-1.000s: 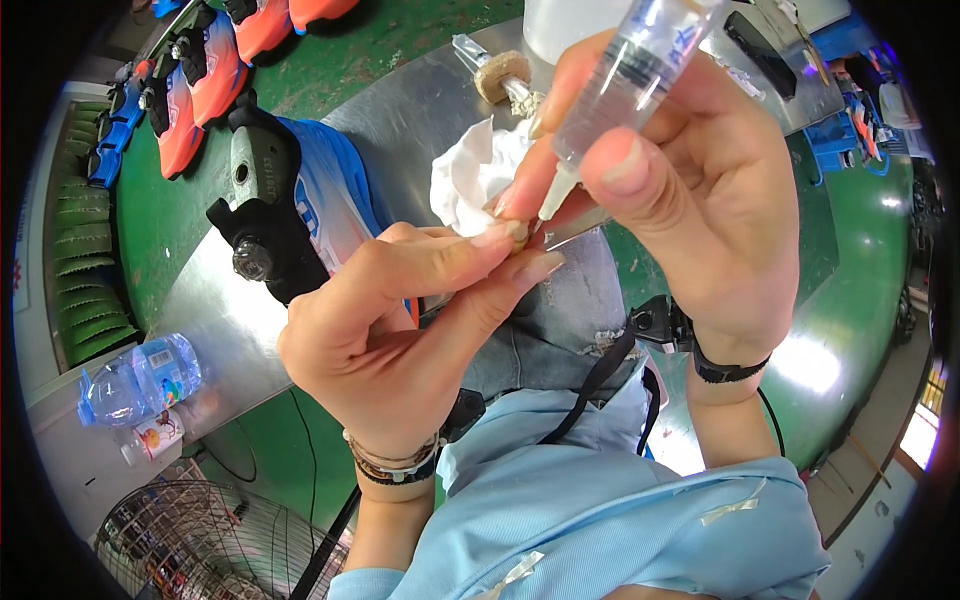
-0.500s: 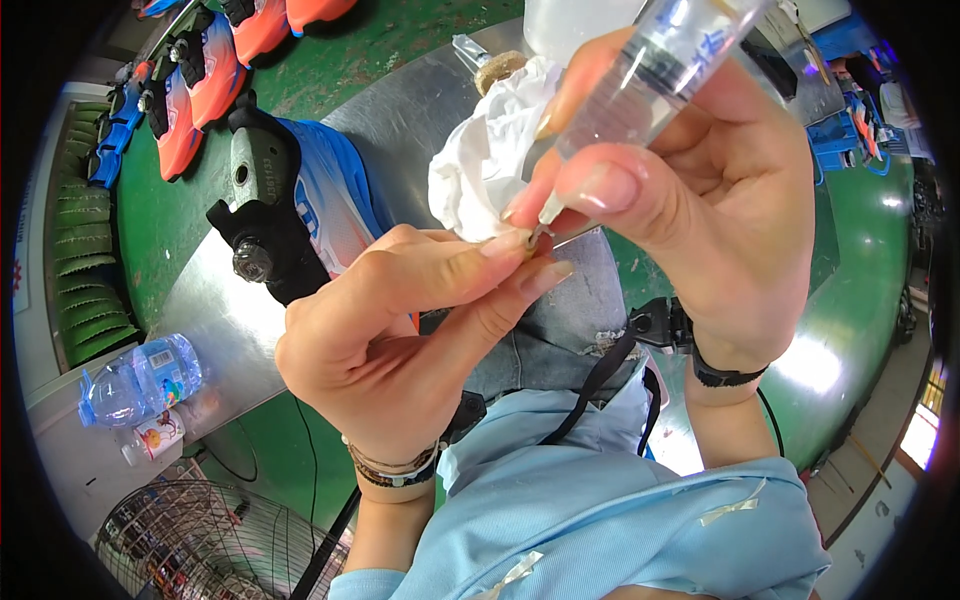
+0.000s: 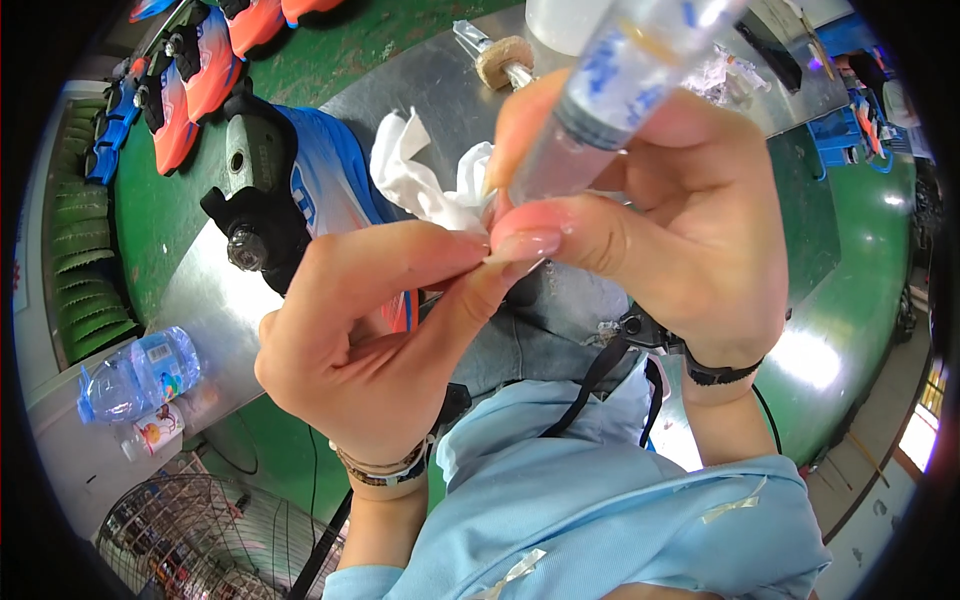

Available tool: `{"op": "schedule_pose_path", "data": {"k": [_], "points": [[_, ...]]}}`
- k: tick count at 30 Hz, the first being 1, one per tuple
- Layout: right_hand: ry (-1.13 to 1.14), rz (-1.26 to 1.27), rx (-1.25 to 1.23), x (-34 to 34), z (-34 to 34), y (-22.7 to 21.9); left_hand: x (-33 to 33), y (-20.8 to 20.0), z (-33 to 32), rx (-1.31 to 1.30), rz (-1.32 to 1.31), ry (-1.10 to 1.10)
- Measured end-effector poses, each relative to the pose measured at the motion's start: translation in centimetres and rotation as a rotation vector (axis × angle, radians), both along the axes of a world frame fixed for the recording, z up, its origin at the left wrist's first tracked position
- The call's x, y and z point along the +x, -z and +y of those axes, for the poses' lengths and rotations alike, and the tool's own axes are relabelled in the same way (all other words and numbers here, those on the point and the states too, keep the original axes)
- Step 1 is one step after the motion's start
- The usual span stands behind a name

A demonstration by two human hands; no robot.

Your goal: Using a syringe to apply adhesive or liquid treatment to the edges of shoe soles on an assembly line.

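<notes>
My right hand (image 3: 690, 250) is closed around a clear syringe (image 3: 610, 85) with blue markings, tilted with its lower end toward the left. A crumpled white cloth (image 3: 415, 180) hangs behind the fingers, apparently also gripped by that hand. My left hand (image 3: 365, 320) pinches thumb and forefinger together, the tips meeting the right thumb and fingers. Whatever sits in that pinch is hidden, as is the syringe's tip. Left of the hands lies a blue, white and orange fin (image 3: 335, 165) with black and grey fittings.
On the metal table (image 3: 390, 75) lie a second syringe with a brown ring (image 3: 505, 62) and a white container (image 3: 570, 22). Plastic bottles (image 3: 165, 365) stand at the left edge above a wire cage (image 3: 190, 530). More orange fins (image 3: 210, 70) line the far left.
My right hand and the syringe have moved left and slightly down, over the left fingertips. The small metal piece at the left fingertips is now covered. The white cloth has shifted left and unfolded somewhat.
</notes>
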State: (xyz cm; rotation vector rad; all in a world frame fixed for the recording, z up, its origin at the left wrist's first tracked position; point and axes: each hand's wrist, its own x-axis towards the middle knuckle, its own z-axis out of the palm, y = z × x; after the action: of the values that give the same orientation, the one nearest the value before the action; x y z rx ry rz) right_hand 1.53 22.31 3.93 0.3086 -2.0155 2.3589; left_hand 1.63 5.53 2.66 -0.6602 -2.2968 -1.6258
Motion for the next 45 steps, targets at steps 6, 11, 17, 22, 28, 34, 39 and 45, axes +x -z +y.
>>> {"op": "schedule_pose_path", "data": {"k": [6,11,17,22,28,34,39,45], "points": [[-0.027,-0.122,-0.118,0.0,0.0,1.1,0.3,0.9,0.5,0.044,-0.075,0.042],[-0.041,-0.108,-0.062,-0.4,0.3,1.3,0.1,0.1,1.1,0.263,-0.425,0.074],[-0.026,-0.506,-0.31,-0.2,1.8,-1.7,-1.0,0.2,1.8,0.362,-0.6,0.199],[-0.247,-0.316,-0.543,-0.4,2.3,0.9,-0.8,0.4,1.7,0.478,-0.653,0.251],[-0.119,-0.12,-0.268,-0.2,1.9,1.3,-0.6,0.3,2.0,0.513,-0.671,0.306],[0.072,-0.153,-0.12,1.2,1.4,-0.1,0.2,0.1,2.5,0.613,-0.645,0.264],[0.038,-0.154,-0.172,1.5,1.4,0.4,0.6,0.3,2.7,0.638,-0.686,0.243],[-0.005,-0.26,-0.033,1.7,1.6,0.3,1.2,0.5,2.8,0.647,-0.718,0.237]]}}
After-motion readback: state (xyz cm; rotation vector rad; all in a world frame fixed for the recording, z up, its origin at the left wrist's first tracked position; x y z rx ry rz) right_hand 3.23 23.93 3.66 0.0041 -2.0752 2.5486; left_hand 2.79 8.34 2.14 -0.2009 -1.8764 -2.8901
